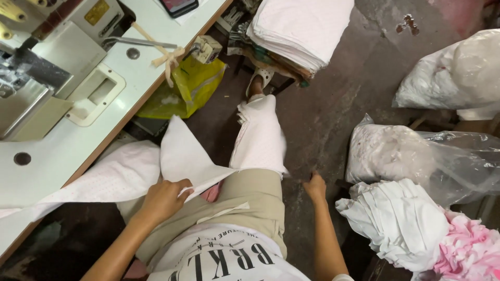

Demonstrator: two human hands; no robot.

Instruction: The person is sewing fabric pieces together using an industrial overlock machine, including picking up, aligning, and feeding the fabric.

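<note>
My left hand grips a white piece of cloth over my lap, pinching its edge near my thigh. The cloth spreads left toward the sewing table and a pointed flap stands up. A longer white piece hangs over my right knee. My right hand is out to the side, low beside my khaki shorts, fingers loosely curled and holding nothing. It is nearest to a heap of white cloth pieces at lower right.
A sewing machine stands on the white table at upper left. A yellow plastic bag hangs under the table edge. A stack of folded white cloth sits ahead. Clear plastic bags of fabric and pink cloth lie to the right.
</note>
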